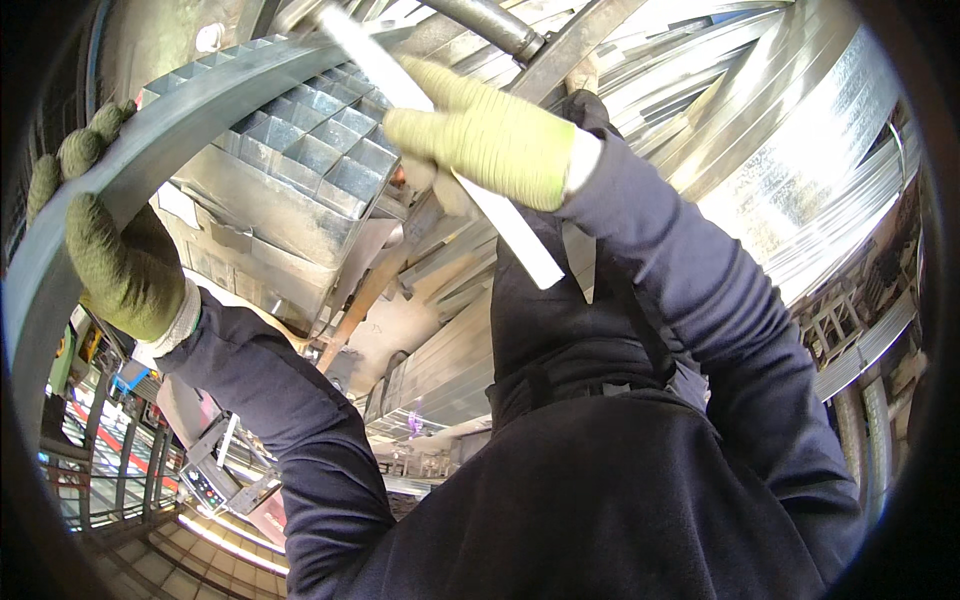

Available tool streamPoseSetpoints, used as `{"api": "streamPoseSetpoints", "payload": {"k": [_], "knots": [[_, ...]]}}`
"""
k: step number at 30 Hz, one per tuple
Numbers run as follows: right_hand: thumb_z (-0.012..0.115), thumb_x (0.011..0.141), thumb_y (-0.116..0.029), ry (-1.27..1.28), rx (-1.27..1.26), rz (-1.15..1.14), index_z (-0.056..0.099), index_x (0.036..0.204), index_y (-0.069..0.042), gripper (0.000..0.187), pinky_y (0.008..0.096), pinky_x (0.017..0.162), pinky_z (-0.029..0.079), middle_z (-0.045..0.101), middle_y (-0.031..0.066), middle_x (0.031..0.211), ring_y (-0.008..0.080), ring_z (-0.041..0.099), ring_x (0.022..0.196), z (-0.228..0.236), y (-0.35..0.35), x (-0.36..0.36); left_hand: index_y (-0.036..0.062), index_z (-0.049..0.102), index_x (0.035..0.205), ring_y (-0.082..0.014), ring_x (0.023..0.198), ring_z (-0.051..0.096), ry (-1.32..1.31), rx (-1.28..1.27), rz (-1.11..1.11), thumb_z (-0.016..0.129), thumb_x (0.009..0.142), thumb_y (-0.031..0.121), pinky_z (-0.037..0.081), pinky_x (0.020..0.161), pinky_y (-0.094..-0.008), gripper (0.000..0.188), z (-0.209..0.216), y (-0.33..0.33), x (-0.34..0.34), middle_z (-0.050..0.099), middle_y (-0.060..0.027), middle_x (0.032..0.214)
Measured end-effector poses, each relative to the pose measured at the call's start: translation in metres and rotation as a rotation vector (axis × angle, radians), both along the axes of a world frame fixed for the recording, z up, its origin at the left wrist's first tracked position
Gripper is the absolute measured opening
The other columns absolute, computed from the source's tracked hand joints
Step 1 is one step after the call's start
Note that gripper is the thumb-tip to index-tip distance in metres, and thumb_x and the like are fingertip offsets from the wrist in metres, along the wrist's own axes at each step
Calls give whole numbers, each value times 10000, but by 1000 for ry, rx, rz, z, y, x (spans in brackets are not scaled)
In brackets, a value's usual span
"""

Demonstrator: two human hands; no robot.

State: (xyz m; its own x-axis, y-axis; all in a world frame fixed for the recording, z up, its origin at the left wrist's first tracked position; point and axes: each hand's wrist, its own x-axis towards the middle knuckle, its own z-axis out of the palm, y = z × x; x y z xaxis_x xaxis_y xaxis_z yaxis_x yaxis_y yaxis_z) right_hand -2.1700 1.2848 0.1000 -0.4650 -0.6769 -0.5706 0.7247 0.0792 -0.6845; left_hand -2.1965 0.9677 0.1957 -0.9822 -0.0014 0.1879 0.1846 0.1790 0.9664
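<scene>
My left hand (125,265), in a dark green glove, is closed round a long grey flat metal bar (190,125), thumb on the near side and fingers over the far edge. The bar runs along the edge of a metal grating (325,140) with square cells. My right hand (490,135), in a light yellow-green glove, grips the white handle (525,250) of what looks like a hammer. Its grey head (305,14) is blurred at the top, over the far end of the bar. The handle slants down toward my legs.
Long shiny metal strips (740,130) are piled at the right. A round metal rod (490,28) juts in at the top. Below the grating stands a worn, pale block-like support (260,245). At lower left is a machine with a control panel (205,490).
</scene>
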Motion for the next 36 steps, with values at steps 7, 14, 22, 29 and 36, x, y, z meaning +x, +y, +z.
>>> {"api": "streamPoseSetpoints", "payload": {"k": [7, 14, 22, 29, 36], "knots": [[576, 1038, -134, 42, -28, -476, 472, 1407, -7, 404, 219, 449, 510, 665, 56, 838, 97, 601, 524, -31, 59, -58, 47, 545, 1394, -387, 1218, 689, 25, -110, -6, 745, 974, 209, 485, 1148, -566, 493, -3, 0, 3, 717, -217, 1279], [588, 1061, -315, 372, 146, -302, 480, 1446, 19, 521, 273, 456, 542, 697, 70, 808, 109, 639, 526, -19, 13, -16, 45, 551, 1394, -384, 1225, 687, 6, -197, -13, 759, 964, 204, 485, 1156, -554, 504, 0, 4, 6, 723, -217, 1270], [526, 1075, -164, -108, -130, -478, 401, 1458, -10, 431, 225, 405, 484, 640, 54, 816, 90, 570, 489, -40, 36, -33, 31, 642, 1335, -389, 1256, 671, -4, -222, -27, 745, 973, 258, 499, 1147, -561, 439, 0, -1, 5, 713, -218, 1296], [563, 1058, -245, 255, 193, -346, 393, 1533, -18, 553, 300, 503, 586, 704, 93, 780, 141, 682, 568, -40, -5, -9, 53, 584, 1380, -415, 1244, 673, 14, -116, -21, 763, 963, 218, 496, 1146, -557, 483, -1, 0, 5, 716, -208, 1294], [557, 1059, -250, -9, -35, -489, 376, 1505, -19, 534, 247, 407, 465, 640, 52, 803, 103, 556, 475, -42, 18, -30, 74, 566, 1395, -409, 1247, 668, -27, -83, -44, 764, 965, 199, 498, 1139, -560, 489, 2, -1, 6, 713, -202, 1294]]}}
